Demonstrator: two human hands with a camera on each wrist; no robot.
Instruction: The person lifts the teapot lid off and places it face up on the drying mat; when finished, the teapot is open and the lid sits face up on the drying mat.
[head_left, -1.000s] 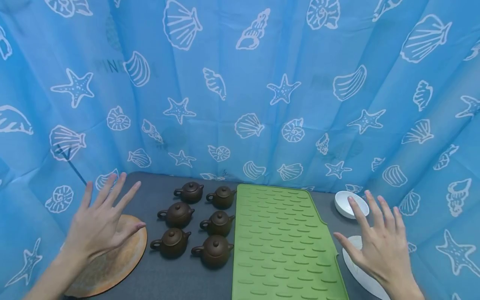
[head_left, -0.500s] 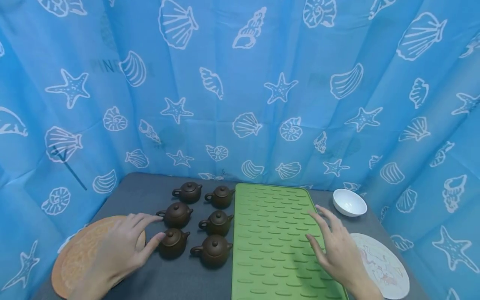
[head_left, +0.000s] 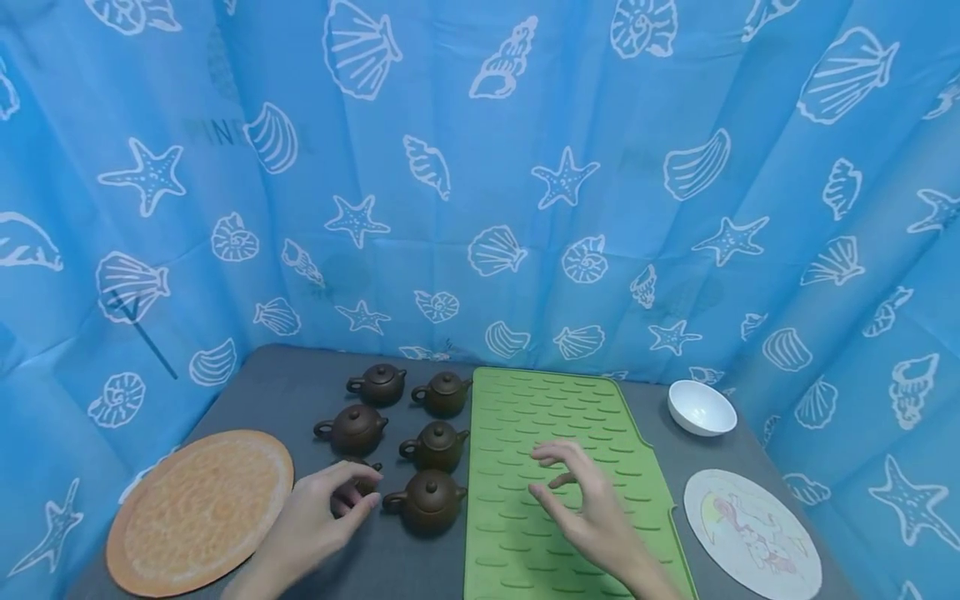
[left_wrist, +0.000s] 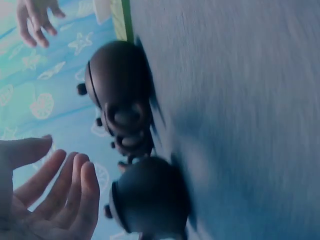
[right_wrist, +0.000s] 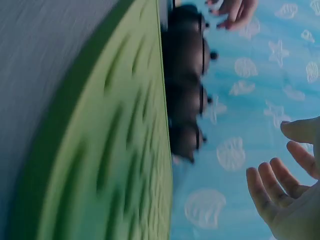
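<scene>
Several small dark brown lidded teapots stand in two columns on the grey cloth. My left hand (head_left: 322, 517), thumb and fingers apart and curved, hovers over the front left teapot (left_wrist: 152, 197) and hides most of it in the head view. The left wrist view shows a gap between that hand and the pot. To its right stands the front right teapot (head_left: 429, 506), handle pointing left. Over the green ribbed mat (head_left: 510, 450) hangs my right hand (head_left: 588, 512), fingers loosely bent, with nothing in it.
An orange-brown round placemat (head_left: 198, 508) lies at the left. On the right are a white bowl (head_left: 701, 408) and a white oval mat (head_left: 750, 533) with a printed picture. A blue shell-print curtain (head_left: 480, 183) hangs behind the grey table (head_left: 258, 400).
Both hands have come down and inward: the left from above the round placemat to the front left teapot, the right from the right side to over the green mat. The teapots stay put.
</scene>
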